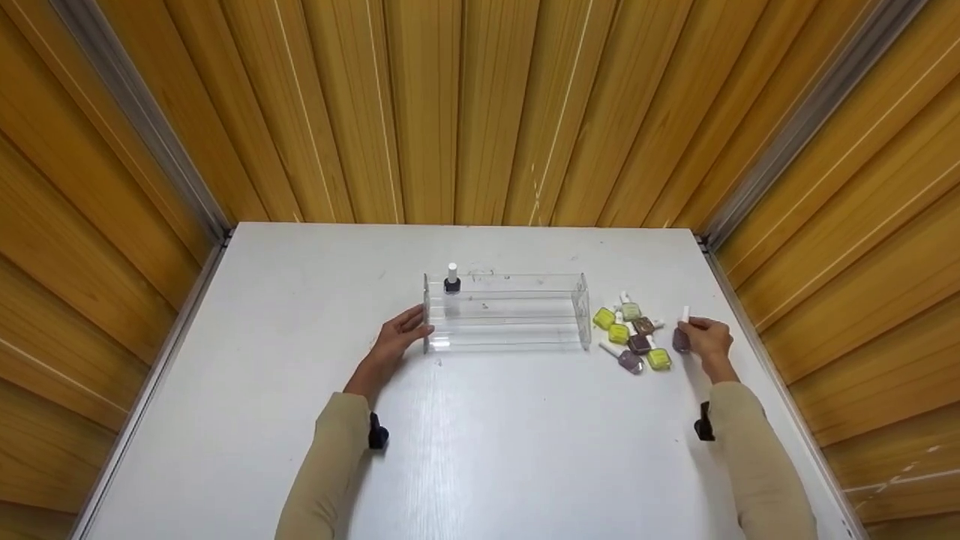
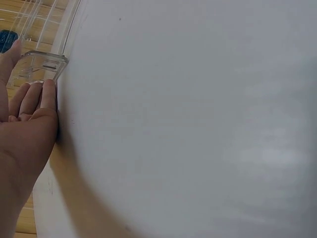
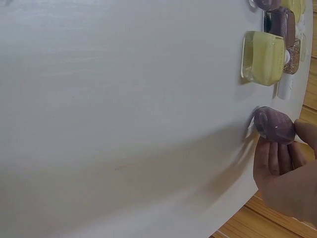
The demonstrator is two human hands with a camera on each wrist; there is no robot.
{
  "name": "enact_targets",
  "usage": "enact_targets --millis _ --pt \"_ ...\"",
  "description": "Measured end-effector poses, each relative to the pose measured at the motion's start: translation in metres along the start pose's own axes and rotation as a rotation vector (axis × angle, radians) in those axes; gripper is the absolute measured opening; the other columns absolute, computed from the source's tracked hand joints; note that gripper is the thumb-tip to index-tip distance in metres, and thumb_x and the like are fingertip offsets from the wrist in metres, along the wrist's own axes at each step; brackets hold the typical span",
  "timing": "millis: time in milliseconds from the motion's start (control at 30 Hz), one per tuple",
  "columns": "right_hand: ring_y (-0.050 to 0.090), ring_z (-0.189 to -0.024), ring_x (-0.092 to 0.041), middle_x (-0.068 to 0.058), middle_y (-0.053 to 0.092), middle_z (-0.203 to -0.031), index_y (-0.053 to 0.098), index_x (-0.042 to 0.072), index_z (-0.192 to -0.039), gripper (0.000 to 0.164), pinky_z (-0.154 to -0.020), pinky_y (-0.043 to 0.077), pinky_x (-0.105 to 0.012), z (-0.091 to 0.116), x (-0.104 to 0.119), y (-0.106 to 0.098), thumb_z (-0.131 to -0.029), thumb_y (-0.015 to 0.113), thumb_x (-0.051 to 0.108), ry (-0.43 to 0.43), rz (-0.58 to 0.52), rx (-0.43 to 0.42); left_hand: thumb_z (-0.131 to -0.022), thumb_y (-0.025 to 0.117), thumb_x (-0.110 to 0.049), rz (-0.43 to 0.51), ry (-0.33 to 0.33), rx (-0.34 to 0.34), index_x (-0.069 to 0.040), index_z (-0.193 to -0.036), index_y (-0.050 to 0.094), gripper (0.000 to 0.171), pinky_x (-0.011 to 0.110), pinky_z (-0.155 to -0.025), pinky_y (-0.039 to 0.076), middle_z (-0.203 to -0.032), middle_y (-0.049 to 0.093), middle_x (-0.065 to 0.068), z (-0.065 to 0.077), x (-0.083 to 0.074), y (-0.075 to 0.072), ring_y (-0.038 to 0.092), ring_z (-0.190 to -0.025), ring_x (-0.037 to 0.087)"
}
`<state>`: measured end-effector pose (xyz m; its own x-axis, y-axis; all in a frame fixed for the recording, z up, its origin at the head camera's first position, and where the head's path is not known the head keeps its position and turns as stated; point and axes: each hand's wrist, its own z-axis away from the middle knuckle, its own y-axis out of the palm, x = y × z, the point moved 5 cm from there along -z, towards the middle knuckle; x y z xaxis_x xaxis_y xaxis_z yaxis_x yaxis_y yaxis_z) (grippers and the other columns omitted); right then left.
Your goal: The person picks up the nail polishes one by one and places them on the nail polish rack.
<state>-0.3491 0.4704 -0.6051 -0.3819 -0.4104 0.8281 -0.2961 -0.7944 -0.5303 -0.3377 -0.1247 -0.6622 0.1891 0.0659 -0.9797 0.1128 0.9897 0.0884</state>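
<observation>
Right hand (image 1: 709,341) pinched purple btl. (image 1: 680,341) while left hand (image 1: 397,335) held rack (image 1: 517,308); light, steady grip w/o tilting was probably best.

The white table (image 1: 225,450) bears a clear rack (image 1: 510,309) towards its far edge, roughly central. Between the rack and the right edge lie clustered bottles: three yellow-green bottles (image 1: 659,359), a pale green bottle (image 1: 631,311), a brown bottle (image 1: 643,325), a dark bottle (image 1: 639,344) and a mauve bottle (image 1: 631,363).

White tabletop (image 1: 525,450); yellow-brown wood-grained walls (image 1: 495,112) on three sides; grey corner strips (image 1: 148,112)
</observation>
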Motion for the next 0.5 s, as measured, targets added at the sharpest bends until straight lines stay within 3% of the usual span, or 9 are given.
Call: enact_targets --millis 100,267,500 --pt "0.054 -0.066 0.010 0.023 0.059 -0.070 0.059 -0.011 -0.134 0.046 -0.065 0.047 -0.009 0.0001 0.0032 -0.0003 -0.097 0.068 0.014 -0.015 0.017 0.010 -0.095 0.074 -0.016 0.000 0.001 0.004 -0.008 -0.154 0.046 0.066 0.048 -0.128 0.024 -0.160 0.043 0.019 0.0004 -0.0013 0.0008 0.034 -0.154 0.032" --pt "0.050 -0.065 0.012 0.022 0.060 -0.072 0.058 -0.010 -0.136 0.047 -0.072 0.040 -0.010 0.0006 0.0044 -0.0027 -0.096 0.066 0.014 -0.027 0.056 -0.005 -0.095 0.073 -0.015 -0.006 0.007 0.011 -0.008 -0.154 0.046 0.065 0.047 -0.127 0.026 -0.159 0.044 0.019 -0.0006 0.0002 0.0015 0.035 -0.153 0.032" --pt "0.056 -0.065 0.010 0.020 0.059 -0.074 0.056 -0.014 -0.136 0.047 -0.065 0.050 -0.008 0.0008 0.0100 -0.0032 -0.097 0.064 0.010 -0.056 -0.013 0.019 -0.095 0.075 -0.018 -0.019 0.004 -0.001 -0.011 -0.153 0.048 0.065 0.047 -0.128 0.023 -0.159 0.045 0.016 -0.0003 0.0007 0.0003 0.033 -0.154 0.030"
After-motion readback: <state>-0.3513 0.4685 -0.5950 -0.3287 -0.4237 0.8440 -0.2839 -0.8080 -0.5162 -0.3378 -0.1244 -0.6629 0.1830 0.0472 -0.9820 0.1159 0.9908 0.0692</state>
